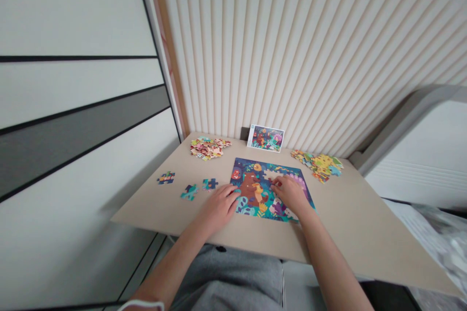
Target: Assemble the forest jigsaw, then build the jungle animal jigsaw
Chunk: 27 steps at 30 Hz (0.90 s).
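Observation:
A nearly complete jigsaw puzzle [251, 187] with a bear on a dark blue ground lies flat on the table, a gap showing in its upper middle. My left hand [221, 204] rests at the puzzle's left edge with its fingers stretched out, the tips on the border. Just below the gap, the fingers of my right hand [290, 193] are pinched on a small puzzle piece, mostly hidden by the fingertips. Left of the puzzle are three loose pieces: one dark with orange [166, 178], one teal [189, 192] and one blue [210, 184].
A picture card [265, 138] of the same scene leans at the back of the table [350, 223]. Piles of pieces lie at the back left [208, 148] and back right [321, 164]. Behind stands a pleated cream wall [255, 48]; white panels [73, 165] rise on the left.

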### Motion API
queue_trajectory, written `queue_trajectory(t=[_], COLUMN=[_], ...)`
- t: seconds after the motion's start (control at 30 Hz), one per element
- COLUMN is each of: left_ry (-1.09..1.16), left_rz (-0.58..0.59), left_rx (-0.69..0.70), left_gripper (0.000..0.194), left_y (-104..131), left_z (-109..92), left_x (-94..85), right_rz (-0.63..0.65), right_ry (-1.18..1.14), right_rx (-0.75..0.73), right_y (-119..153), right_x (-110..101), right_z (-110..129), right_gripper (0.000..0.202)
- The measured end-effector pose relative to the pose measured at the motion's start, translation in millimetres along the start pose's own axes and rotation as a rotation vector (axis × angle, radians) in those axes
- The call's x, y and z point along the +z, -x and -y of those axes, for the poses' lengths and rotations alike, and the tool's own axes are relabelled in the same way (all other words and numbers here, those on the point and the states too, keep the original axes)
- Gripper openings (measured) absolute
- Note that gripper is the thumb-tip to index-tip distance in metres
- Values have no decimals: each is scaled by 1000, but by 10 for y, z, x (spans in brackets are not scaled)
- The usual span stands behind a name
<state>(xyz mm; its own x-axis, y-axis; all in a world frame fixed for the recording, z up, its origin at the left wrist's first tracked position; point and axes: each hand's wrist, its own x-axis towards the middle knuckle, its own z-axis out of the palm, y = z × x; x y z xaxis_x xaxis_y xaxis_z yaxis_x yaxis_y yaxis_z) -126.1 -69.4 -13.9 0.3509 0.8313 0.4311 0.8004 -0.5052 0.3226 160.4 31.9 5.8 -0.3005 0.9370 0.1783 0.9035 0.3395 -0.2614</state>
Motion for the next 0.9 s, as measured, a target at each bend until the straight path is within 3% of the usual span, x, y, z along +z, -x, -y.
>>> queue_trajectory(t=[0.13,0.33,0.53,0.63,0.77,0.9], left_ry=[-5,-11,-134,-231,-435,-547], left_rz=[5,-14,-85,-127,-162,-26], left_rx=[0,-12,-109,-248,-476,-746], left_gripper=[28,27,30,30,31,39], left_y=[5,2,33,149,372,549], left_z=[6,-2,25,266,774,1218], left_x=[5,33,-145,-354,-727,-998], right_rz=[59,1,-2,1,-10,-8], right_ry=[-113,-251,-290,-279,-253,-237], right_rx=[-25,-72,-73,-72,-66,-57], right_y=[-28,-21,-28,-38,-36,-20], right_x=[46,29,-5,15,39,28], right_z=[-4,62,56,39,59,94], right_gripper=[15,24,28,27,28,28])
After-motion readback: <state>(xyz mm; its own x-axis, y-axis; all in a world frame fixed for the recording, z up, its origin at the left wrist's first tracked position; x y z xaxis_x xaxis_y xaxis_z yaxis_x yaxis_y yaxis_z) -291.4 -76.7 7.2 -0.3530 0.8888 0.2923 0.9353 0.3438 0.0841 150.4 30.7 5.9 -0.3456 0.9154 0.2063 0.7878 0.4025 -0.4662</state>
